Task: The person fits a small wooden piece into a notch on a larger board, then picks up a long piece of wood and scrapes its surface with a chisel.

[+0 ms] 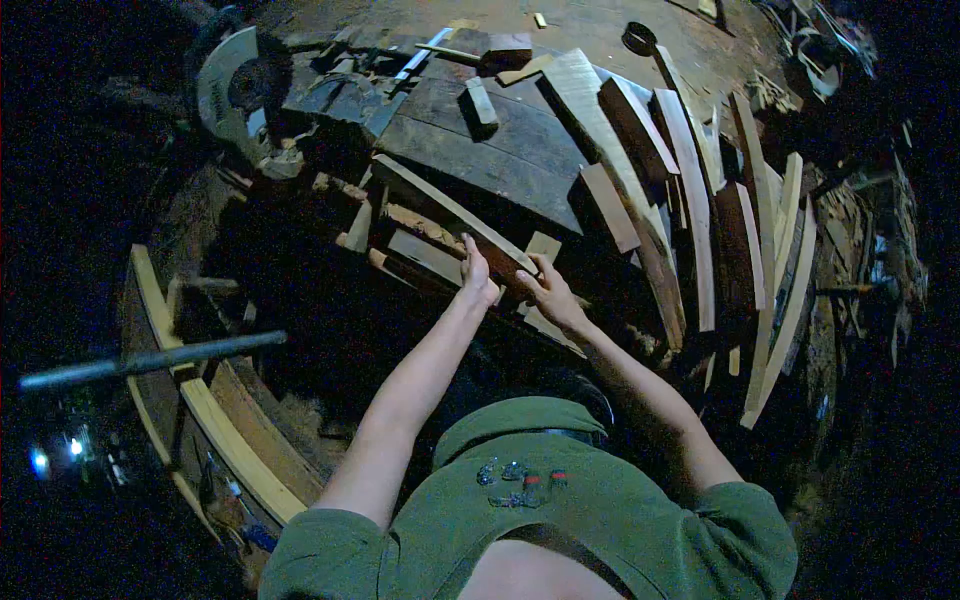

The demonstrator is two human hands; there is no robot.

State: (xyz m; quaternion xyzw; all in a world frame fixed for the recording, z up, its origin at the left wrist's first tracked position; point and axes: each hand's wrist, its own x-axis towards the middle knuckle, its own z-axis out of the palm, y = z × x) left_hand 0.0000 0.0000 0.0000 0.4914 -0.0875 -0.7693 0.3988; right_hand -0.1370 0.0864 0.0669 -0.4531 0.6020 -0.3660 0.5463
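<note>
My right hand (pixel 552 295) grips a board (pixel 455 212) along the desk's (pixel 430 135) near edge; my left hand (pixel 479 276) is open beside it. Planks (pixel 697 210) crowd the right edge, small block (pixel 482 103) on top.

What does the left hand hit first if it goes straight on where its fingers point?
Likely the near side of the long board: the left hand's fingertips look right up against it. Depth is unclear, so they may already touch.

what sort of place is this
Likely a woodworking shop, judging by the long boards crowded at the right, the small wood block on a dark worktop, and the plank before the person.
</note>
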